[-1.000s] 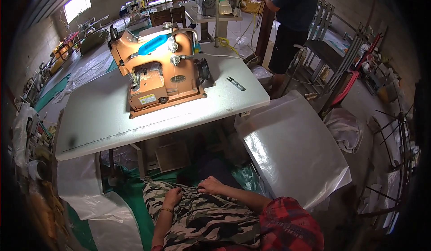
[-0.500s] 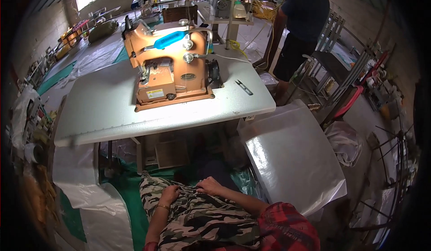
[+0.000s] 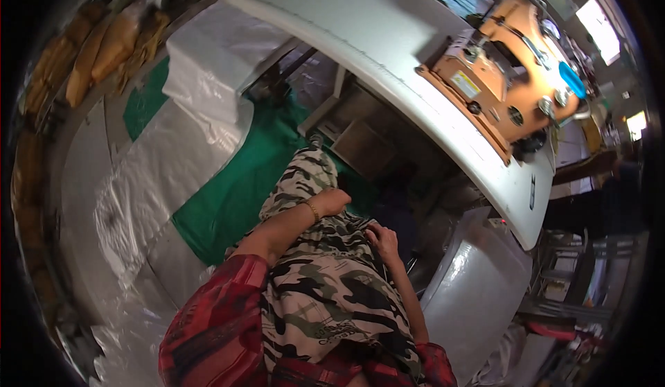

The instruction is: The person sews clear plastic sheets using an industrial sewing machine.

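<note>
A camouflage-patterned apron [image 3: 332, 286] covers my front and lap, stretching forward under the table edge. My left hand [image 3: 330, 202], with a gold band at its wrist, is closed on the cloth near my knees, its fingers curled under and partly hidden. To its right, my right hand [image 3: 382, 240] pinches the apron's right side, where the cloth is bunched. Both forearms come out of red plaid sleeves. Beyond my hands, an orange sewing machine [image 3: 509, 75] stands on a white table [image 3: 388, 44]. Dark thread snips [image 3: 532, 191] lie near the table's right end.
Green sheeting [image 3: 228, 193] and clear plastic sheet [image 3: 163, 200] spread over the floor at left. A plastic-covered panel [image 3: 471, 283] stands close on my right. Under the table is a brown board [image 3: 361, 149]. Tan bundles [image 3: 104, 51] lie at far left.
The view has swung down and left, so the table and sewing machine now appear tilted at upper right. Both hands stay on the apron; the left hand now looks more curled into a fist.
</note>
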